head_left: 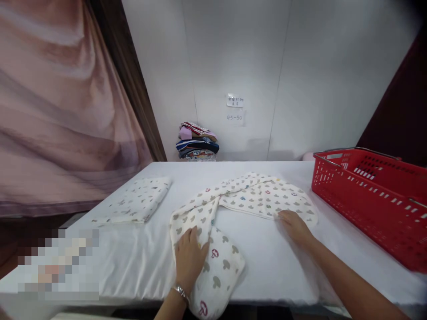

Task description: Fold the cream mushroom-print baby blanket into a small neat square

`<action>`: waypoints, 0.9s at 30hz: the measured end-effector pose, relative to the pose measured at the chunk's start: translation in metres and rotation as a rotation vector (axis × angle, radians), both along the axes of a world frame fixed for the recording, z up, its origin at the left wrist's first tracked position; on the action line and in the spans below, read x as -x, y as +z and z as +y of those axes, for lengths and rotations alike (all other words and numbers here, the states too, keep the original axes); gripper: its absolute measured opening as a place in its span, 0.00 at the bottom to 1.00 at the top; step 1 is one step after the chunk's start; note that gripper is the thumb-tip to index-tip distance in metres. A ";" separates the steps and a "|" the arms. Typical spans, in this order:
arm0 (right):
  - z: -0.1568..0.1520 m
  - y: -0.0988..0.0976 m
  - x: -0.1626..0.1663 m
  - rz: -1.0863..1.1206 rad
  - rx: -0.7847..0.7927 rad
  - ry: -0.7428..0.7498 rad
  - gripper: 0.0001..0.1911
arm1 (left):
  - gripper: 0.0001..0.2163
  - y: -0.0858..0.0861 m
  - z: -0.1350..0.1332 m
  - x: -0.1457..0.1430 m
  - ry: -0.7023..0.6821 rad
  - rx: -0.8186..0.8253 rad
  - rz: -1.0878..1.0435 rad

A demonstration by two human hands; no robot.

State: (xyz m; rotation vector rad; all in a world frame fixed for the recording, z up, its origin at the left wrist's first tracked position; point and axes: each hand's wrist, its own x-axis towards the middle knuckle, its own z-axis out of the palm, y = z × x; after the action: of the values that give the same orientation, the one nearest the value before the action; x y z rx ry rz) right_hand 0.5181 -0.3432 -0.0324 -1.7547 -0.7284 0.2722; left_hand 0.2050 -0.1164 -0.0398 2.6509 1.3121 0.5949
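A white cloth with a mushroom print (253, 195) lies spread on the white table (276, 262), one end hanging over the near edge. My left hand (189, 258) lies flat on the cloth's near part, fingers stretched out. My right hand (295, 226) rests on the cloth's right part at its front edge; its fingers are together on the fabric, apparently pinching the edge.
A folded cloth of the same print (136, 201) lies at the table's left. A red plastic basket (373, 195) stands at the right. A stack of folded clothes (197, 142) sits against the back wall. A pink curtain (60, 111) hangs at the left.
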 end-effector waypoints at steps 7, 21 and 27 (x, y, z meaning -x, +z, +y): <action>0.018 0.006 -0.022 -0.011 0.102 0.043 0.03 | 0.18 0.053 0.072 0.011 0.019 0.058 0.048; -0.086 0.106 0.025 -0.267 0.130 -0.011 0.14 | 0.16 0.050 0.017 -0.058 -0.598 -0.026 -0.095; -0.126 0.146 0.040 -0.465 -0.018 -0.339 0.12 | 0.14 0.044 0.035 -0.066 -0.389 0.040 -0.107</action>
State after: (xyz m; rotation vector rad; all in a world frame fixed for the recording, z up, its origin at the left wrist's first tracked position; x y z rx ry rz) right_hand 0.4779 -0.4689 0.1141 -1.9096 -0.7369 -0.3840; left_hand 0.2707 -0.0816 0.0039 2.6910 0.7401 0.6327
